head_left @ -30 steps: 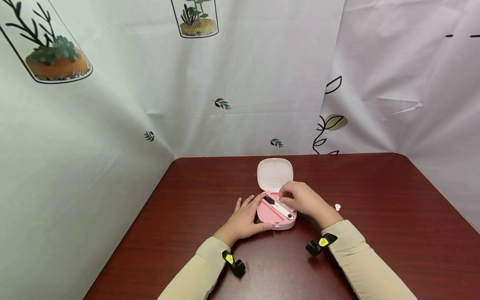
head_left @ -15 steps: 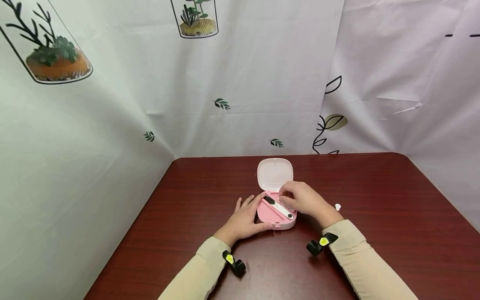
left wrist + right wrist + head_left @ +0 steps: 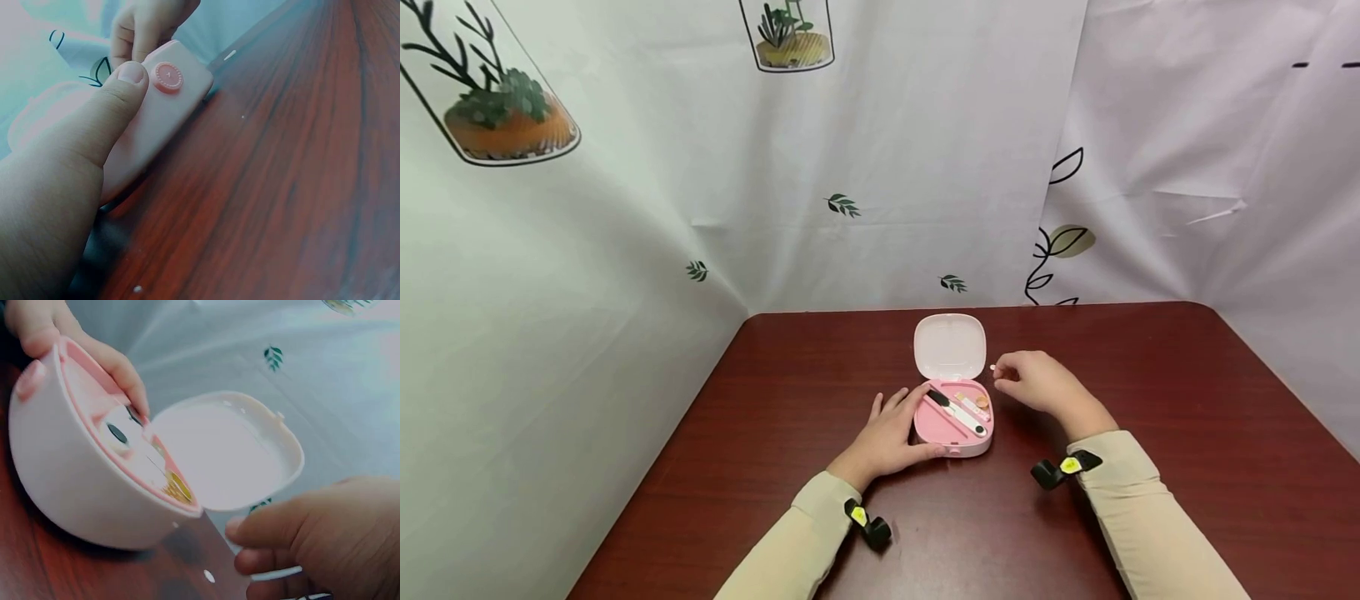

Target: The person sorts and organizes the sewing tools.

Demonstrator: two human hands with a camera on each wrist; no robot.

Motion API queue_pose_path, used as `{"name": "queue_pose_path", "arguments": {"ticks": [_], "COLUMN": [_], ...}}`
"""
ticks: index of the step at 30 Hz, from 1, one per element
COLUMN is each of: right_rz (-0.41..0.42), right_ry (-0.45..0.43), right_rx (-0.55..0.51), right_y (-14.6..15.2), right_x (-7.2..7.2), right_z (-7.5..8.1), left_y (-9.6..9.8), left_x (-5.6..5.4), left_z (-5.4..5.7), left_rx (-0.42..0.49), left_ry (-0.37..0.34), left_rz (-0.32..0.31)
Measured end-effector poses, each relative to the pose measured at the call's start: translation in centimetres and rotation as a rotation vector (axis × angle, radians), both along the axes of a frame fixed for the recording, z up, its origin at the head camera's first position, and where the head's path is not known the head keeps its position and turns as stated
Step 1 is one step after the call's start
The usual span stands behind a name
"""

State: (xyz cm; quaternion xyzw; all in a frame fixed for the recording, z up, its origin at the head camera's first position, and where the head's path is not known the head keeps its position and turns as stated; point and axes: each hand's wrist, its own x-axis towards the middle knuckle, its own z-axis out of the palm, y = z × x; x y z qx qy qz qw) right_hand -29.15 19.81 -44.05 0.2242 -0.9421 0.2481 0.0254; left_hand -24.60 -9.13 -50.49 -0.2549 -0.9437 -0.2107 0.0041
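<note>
A pink-and-white case [image 3: 951, 448] stands on the table with its pale lid [image 3: 950, 346] flipped back. My left hand [image 3: 887, 442] holds the case, thumb on the front near a round pink button [image 3: 168, 77], index finger along the left rim. Inside, a white tool with a black end [image 3: 957, 414] lies diagonally. Beside it are a small orange round thing [image 3: 982, 402] and some gold-coloured pieces [image 3: 177, 487]. To the right of the lid, my right hand [image 3: 1037, 383] has curled fingers and pinches a small whitish thing [image 3: 992, 367], mostly hidden by the fingertips.
The dark red wooden table [image 3: 820, 358] reaches back to a white curtain [image 3: 880, 167] printed with plants. A small white piece [image 3: 209, 575] lies on the table right of the case. A black wrist camera [image 3: 1060, 471] is strapped on each sleeve.
My right hand has lifted out of the case and moved right, uncovering the small items in its right side. My left hand and the case have stayed put.
</note>
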Motion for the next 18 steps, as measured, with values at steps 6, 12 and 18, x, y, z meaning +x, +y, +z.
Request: {"name": "queue_pose_path", "arguments": {"ticks": [6,12,18], "right_rz": [-0.074,-0.096,-0.093], "right_ry": [-0.198,-0.312,-0.271], "right_rx": [0.085,0.124,0.177], "right_y": [1.2,1.7,2.0], "right_x": [0.5,0.9,0.7], "right_z": [0.4,0.3,-0.1], "left_y": [-0.1,-0.1,-0.1], "left_x": [0.1,0.0,0.0], "left_z": [0.0,-0.1,-0.2], "left_rx": [0.002,0.006,0.007], "left_ry": [-0.003,0.004,0.013], "left_rz": [0.001,0.001,-0.001]}}
